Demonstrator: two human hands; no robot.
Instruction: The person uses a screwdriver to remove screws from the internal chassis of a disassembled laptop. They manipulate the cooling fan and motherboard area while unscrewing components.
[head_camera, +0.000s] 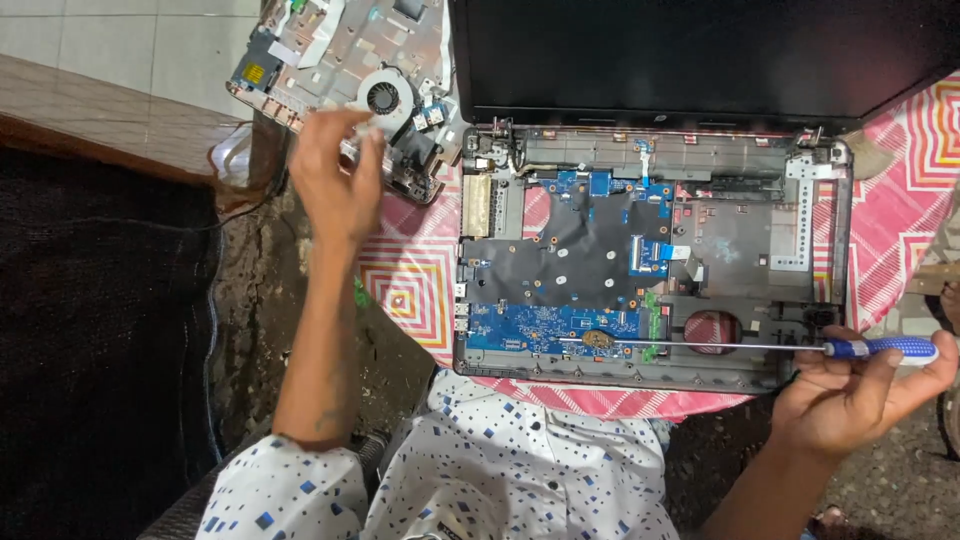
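Observation:
An opened laptop base (815, 245) lies in front of me with its blue motherboard (560, 325) and black shielding bare, its dark screen (700, 50) tilted back. My right hand (850, 395) holds a blue-handled screwdriver (880, 347) sideways; its long shaft points left, the tip over the board's front edge. My left hand (335, 180) reaches to the upper left and touches the removed top cover (330, 50), near a round cooling fan (385, 97). Whether those fingers hold something small I cannot tell.
A red and white patterned cloth (410, 290) covers the surface under the laptop. Rough dark ground (250, 300) and a black mat (100, 330) lie to the left. Pale floor tiles (120, 40) show at the top left. My patterned white garment (480, 480) fills the bottom centre.

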